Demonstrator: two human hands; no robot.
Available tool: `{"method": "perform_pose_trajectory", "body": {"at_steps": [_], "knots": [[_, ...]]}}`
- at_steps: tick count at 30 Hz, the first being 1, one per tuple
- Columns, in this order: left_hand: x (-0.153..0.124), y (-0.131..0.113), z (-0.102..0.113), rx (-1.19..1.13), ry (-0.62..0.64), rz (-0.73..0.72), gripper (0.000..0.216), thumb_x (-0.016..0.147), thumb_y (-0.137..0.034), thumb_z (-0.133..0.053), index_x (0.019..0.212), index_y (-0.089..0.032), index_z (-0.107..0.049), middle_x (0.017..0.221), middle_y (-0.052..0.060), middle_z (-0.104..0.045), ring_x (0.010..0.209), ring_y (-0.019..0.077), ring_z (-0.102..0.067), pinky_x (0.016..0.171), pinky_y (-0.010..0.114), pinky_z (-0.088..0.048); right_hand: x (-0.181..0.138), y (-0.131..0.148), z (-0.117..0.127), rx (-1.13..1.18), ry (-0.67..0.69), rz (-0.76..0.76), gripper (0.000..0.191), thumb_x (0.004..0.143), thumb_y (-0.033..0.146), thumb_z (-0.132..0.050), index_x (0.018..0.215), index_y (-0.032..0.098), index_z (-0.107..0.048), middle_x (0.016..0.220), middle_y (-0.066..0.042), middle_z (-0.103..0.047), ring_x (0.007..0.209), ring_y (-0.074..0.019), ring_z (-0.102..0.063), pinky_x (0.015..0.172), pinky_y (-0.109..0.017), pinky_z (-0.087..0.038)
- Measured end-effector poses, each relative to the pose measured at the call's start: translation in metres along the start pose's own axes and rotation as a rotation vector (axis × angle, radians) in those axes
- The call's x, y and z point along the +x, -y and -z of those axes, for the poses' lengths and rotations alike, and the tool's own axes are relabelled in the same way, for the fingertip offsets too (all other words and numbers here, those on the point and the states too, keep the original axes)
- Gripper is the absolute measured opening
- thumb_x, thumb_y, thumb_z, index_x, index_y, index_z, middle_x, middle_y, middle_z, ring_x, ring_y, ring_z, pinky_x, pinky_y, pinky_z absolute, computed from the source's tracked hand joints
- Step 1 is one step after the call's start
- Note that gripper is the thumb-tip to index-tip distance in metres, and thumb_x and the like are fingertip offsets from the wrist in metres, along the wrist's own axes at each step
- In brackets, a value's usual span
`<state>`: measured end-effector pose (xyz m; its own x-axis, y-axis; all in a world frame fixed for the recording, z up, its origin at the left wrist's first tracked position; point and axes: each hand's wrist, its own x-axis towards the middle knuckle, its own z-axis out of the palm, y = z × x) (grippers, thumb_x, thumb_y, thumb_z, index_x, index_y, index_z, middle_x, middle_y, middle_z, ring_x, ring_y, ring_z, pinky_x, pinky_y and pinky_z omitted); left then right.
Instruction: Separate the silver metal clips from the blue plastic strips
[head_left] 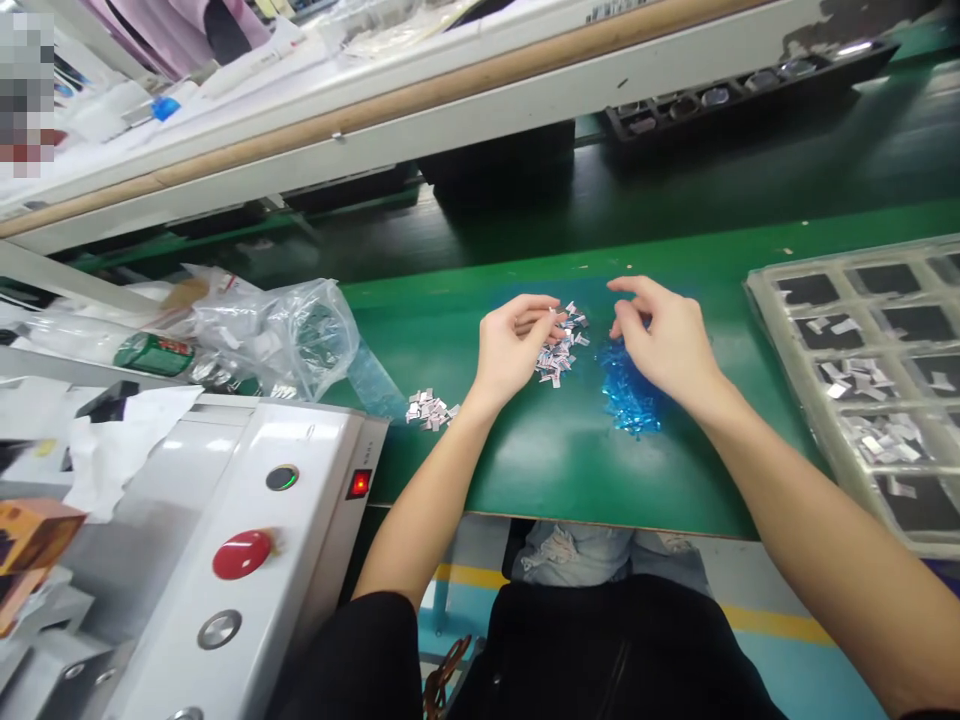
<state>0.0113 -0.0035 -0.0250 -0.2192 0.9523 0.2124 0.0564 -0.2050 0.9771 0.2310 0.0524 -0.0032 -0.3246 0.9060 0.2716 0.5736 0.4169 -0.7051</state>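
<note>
My left hand (pixel 514 345) is over a pile of small silvery-white pieces (pixel 559 362), its thumb and fingertips drawn together. A tiny pale piece seems to show at its fingertips, too small to make out. To the right, my right hand (pixel 664 335) hovers above a heap of shiny blue film bits (pixel 632 400). Its thumb and index finger are apart, and nothing shows between them. By my left forearm lies a smaller pile of white pieces (pixel 430 410).
A divided plastic tray (pixel 787 345) with dark compartments, some holding white pieces, lies at the right. A clear plastic bag (pixel 319 330) and a machine panel with a red button (pixel 241 554) stand at the left. A shelf edge (pixel 480 110) crosses the back.
</note>
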Motion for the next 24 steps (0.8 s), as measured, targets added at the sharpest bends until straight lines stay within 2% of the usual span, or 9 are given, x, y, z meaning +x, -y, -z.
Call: {"method": "perform_pose_trajectory", "body": {"at_steps": [2,5,7,10,12,15,17,21,24], "knots": [[0.000,0.000,-0.001,0.005,0.001,-0.012,0.018,0.099,-0.036,-0.086,0.109,-0.021,-0.084,0.096,0.007,-0.089,0.085,0.0208,-0.088,0.078,0.030,-0.073,0.001,-0.001,0.002,-0.054,0.020,-0.003,0.039,0.102,0.021,-0.060,0.133,0.022,-0.083,0.084,-0.005,-0.083,0.084,-0.0312,-0.077,0.093,-0.048,-0.056],[-0.001,-0.001,-0.002,0.005,0.002,-0.043,0.017,0.099,-0.035,-0.086,0.108,-0.021,-0.085,0.100,0.007,-0.090,0.082,0.0196,-0.088,0.077,0.029,-0.072,0.001,-0.001,0.006,-0.209,0.065,0.022,0.020,0.092,0.018,-0.070,0.102,0.024,-0.086,0.101,-0.010,-0.084,0.105,-0.0383,-0.076,0.100,-0.055,-0.056],[-0.002,-0.002,-0.001,0.013,-0.004,-0.061,0.017,0.099,-0.036,-0.086,0.108,-0.021,-0.085,0.100,0.007,-0.090,0.081,0.0195,-0.088,0.076,0.028,-0.072,0.001,0.000,0.007,-0.252,0.049,0.015,0.013,0.093,0.020,-0.073,0.085,0.024,-0.083,0.110,-0.014,-0.083,0.115,-0.0422,-0.074,0.104,-0.060,-0.056],[-0.003,-0.003,-0.001,0.047,-0.011,-0.075,0.018,0.099,-0.037,-0.086,0.108,-0.022,-0.086,0.099,0.007,-0.090,0.082,0.0203,-0.088,0.076,0.029,-0.072,0.002,-0.001,0.008,-0.198,-0.029,-0.010,0.033,0.104,0.030,-0.071,0.071,0.024,-0.074,0.107,-0.015,-0.081,0.114,-0.0416,-0.074,0.110,-0.065,-0.056],[-0.003,-0.002,0.000,0.067,-0.015,-0.080,0.018,0.098,-0.038,-0.086,0.107,-0.022,-0.086,0.099,0.007,-0.089,0.083,0.0207,-0.088,0.076,0.030,-0.072,0.004,-0.006,0.008,-0.170,-0.055,-0.001,0.033,0.102,0.031,-0.074,0.070,0.024,-0.071,0.108,-0.015,-0.079,0.115,-0.0409,-0.074,0.112,-0.067,-0.056],[-0.003,-0.001,0.000,0.090,-0.017,-0.081,0.021,0.098,-0.041,-0.088,0.108,-0.022,-0.087,0.100,0.007,-0.089,0.083,0.0210,-0.088,0.077,0.031,-0.073,0.008,-0.018,0.010,-0.115,0.007,-0.007,0.002,0.085,0.023,-0.081,0.086,0.023,-0.083,0.114,-0.014,-0.079,0.108,-0.0363,-0.074,0.105,-0.061,-0.062],[-0.003,-0.002,0.000,0.098,-0.016,-0.081,0.023,0.098,-0.044,-0.090,0.108,-0.023,-0.087,0.101,0.007,-0.090,0.083,0.0212,-0.088,0.078,0.031,-0.073,0.011,-0.022,0.012,-0.038,0.068,-0.022,0.018,0.080,0.020,-0.079,0.095,0.022,-0.088,0.108,-0.012,-0.079,0.096,-0.0306,-0.072,0.097,-0.054,-0.064],[-0.004,-0.007,-0.002,0.067,-0.018,-0.112,0.027,0.097,-0.048,-0.093,0.106,-0.023,-0.087,0.098,0.007,-0.090,0.083,0.0214,-0.088,0.076,0.030,-0.072,0.011,-0.010,0.017,0.130,0.096,-0.079,0.020,0.093,0.021,-0.071,0.096,0.020,-0.090,0.095,-0.009,-0.082,0.084,-0.0262,-0.070,0.089,-0.046,-0.059],[-0.003,-0.017,-0.004,0.026,-0.016,-0.148,0.032,0.095,-0.051,-0.096,0.106,-0.022,-0.087,0.097,0.007,-0.090,0.081,0.0211,-0.087,0.071,0.029,-0.071,0.010,0.007,0.022,0.175,0.103,-0.183,0.032,0.107,0.032,-0.068,0.084,0.019,-0.086,0.083,-0.009,-0.081,0.079,-0.0257,-0.069,0.086,-0.044,-0.055]]}}
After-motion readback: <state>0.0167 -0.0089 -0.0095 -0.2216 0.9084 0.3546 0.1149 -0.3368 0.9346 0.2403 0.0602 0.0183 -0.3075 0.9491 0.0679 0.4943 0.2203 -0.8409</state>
